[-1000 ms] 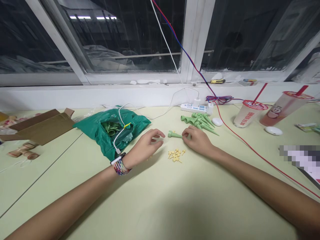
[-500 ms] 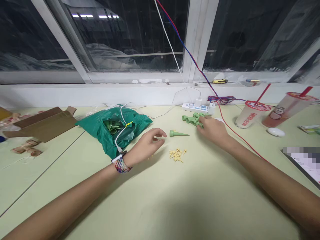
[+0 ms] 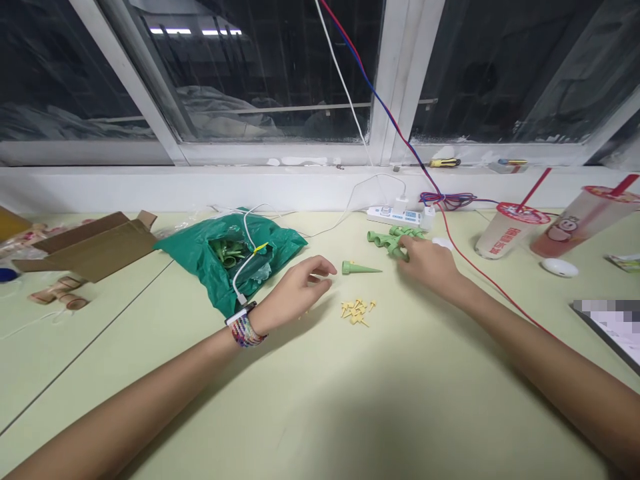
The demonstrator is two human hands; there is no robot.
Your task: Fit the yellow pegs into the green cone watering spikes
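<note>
With the small heap of yellow pegs (image 3: 357, 311) as the clock's centre and the window at twelve, a single green spike (image 3: 360, 268) lies at twelve o'clock, apart from the others, its wide end toward nine and its point toward three, perhaps turned so that the open end faces the left hand (image 3: 300, 290). That hand is at about ten o'clock, fingers curved and thumb apart, with nothing between them, seemingly kept near the lone spike. The right hand (image 3: 427, 263), at two, has its fingertips at the pile of green spikes (image 3: 385, 241) at one o'clock; whether they grip one cannot be told, as the hand covers part of the pile. The pegs and spikes appear grouped by kind for easy reach. At ten sits a torn green bag (image 3: 200, 250) with more spikes inside, a white cable (image 3: 242, 273) trailing over its opening and likely in the way there. A power strip (image 3: 387, 215) lies behind the pile, a red cable (image 3: 487, 280) runs close along the right forearm, and two drink cups (image 3: 505, 233) stand at two o'clock
</note>
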